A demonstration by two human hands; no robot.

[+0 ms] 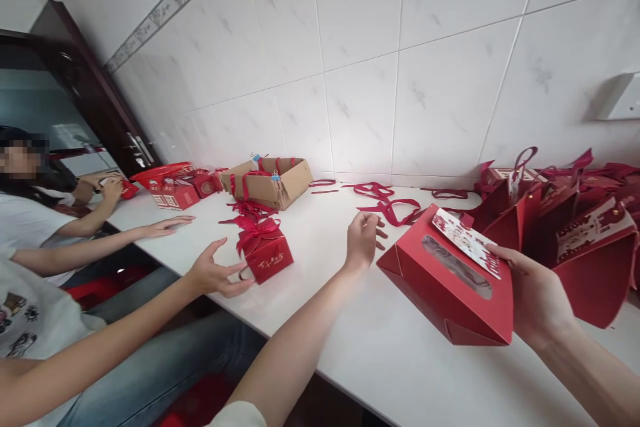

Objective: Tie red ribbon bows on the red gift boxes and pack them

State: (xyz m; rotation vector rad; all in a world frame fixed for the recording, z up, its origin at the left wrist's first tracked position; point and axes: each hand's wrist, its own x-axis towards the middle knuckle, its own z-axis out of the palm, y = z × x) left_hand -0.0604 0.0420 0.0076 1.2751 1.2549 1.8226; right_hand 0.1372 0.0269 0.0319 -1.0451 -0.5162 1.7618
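Note:
My right hand (pixel 540 300) grips a red gift box (pixel 465 273) by its right side and holds it tilted above the white table. The box has an oval clear window (pixel 456 265) and a white-and-red printed card (pixel 467 240) at its upper edge. My left hand (pixel 364 240) hovers to the left of the box, apart from it, with loosely bent, separated fingers and nothing in them. Behind that hand, loops of dark red ribbon (pixel 400 210) lie on the table (pixel 325 320).
A co-worker's hand (pixel 220 273) reaches beside a small red box with a bow (pixel 270 253). Behind stands a cardboard box (pixel 295 187) with ribbons and clips. Red gift bags (pixel 590 267) crowd the right side. Another person works with red boxes (pixel 175 193) farther left.

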